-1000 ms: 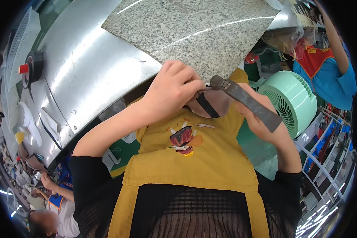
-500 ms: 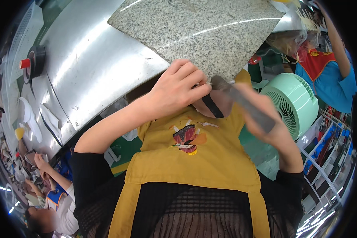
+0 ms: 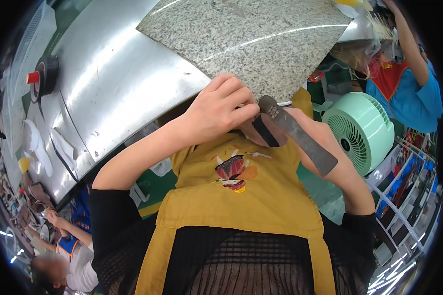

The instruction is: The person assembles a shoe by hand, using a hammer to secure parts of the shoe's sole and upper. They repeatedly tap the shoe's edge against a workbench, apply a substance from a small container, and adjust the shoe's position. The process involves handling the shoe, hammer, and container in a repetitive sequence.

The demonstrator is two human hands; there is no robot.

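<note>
My left hand (image 3: 225, 104) is closed at the near edge of the stone slab (image 3: 261, 54), its fingers pinching a pinkish-brown piece (image 3: 251, 132) that looks like leather. A black strip (image 3: 266, 132) crosses this piece, which hangs over the slab's edge in front of my apron. In my right hand (image 3: 307, 125) is a dark grey metal hammer (image 3: 300, 135), its long flat head seen from above. The rounded end of the head is close to my left fingertips; the broad end points back over my right wrist. The hammer's handle is hidden. I cannot tell whether the hammer touches the piece.
The slab rests on a shiny metal table (image 3: 118, 73). A black roll with a red knob (image 3: 44, 78) stands at the left. On the right are a mint-green fan (image 3: 359, 130) and a wire rack (image 3: 403, 196). Other people (image 3: 403, 83) are at work on both sides.
The hammer and my right hand, blurred before, are now sharp, with the hammer's rounded end slightly closer to my left fingers. My left hand has hardly moved.
</note>
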